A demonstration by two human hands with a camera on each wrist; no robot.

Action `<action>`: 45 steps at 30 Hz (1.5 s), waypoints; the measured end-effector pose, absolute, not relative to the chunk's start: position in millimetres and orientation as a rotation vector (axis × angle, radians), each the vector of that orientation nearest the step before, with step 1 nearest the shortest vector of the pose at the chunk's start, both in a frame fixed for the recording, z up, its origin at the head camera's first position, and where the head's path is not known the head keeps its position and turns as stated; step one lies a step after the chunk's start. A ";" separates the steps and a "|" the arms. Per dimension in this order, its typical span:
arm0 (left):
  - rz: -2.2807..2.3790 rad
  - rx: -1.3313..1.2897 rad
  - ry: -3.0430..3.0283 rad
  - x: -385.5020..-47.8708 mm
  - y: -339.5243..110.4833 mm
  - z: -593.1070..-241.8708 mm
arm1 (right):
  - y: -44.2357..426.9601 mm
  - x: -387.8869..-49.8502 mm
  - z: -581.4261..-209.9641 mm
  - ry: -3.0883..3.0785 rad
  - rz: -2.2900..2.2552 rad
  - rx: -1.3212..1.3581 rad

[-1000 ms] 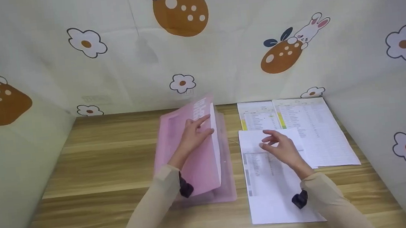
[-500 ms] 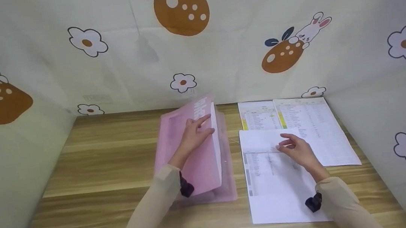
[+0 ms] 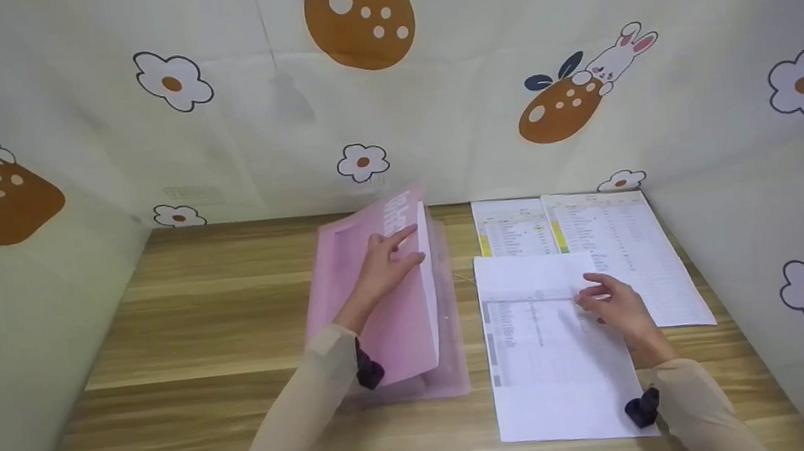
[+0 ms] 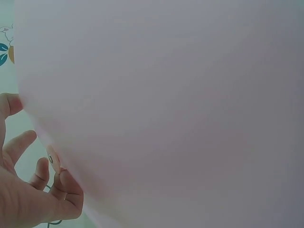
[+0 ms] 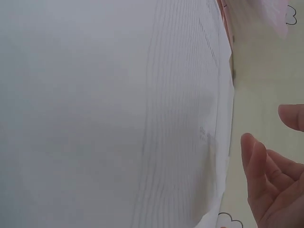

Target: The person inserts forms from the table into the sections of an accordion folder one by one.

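A pink folder (image 3: 374,310) lies on the table with its cover raised at an angle, a white sheet edge showing along it. My left hand (image 3: 383,268) holds the cover at its free edge with thumb and fingers; in the left wrist view the cover (image 4: 166,118) fills most of the picture beside the fingers. Over the printed paper (image 3: 548,404) hovers my right hand (image 3: 622,311), near its right edge, fingers loosely bent. The right wrist view shows the thumb (image 5: 292,117) apart from the fingers, with nothing between them.
Two more printed sheets with yellow and green marks lie behind: a left sheet (image 3: 514,228) and a right sheet (image 3: 648,259), both partly overlapped by the front paper. A patterned cloth (image 3: 244,145) encloses the wooden table (image 3: 199,426) at the back and sides.
My right hand has moved right and a little toward me across the front paper, from its upper middle to its right edge. The left hand and folder stay as they were.
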State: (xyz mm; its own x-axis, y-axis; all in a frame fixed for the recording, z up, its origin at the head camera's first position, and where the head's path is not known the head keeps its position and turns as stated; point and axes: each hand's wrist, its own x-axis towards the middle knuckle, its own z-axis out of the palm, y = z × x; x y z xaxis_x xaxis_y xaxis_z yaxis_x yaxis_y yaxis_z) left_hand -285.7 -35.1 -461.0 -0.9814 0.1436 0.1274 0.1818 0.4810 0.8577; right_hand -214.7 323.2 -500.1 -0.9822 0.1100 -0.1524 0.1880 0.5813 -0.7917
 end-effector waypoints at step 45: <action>-1.586 -0.261 -2.685 -285.7 -33.5 -461.3 | 366.4 -203.4 -523.5 2.610 -1.264 0.407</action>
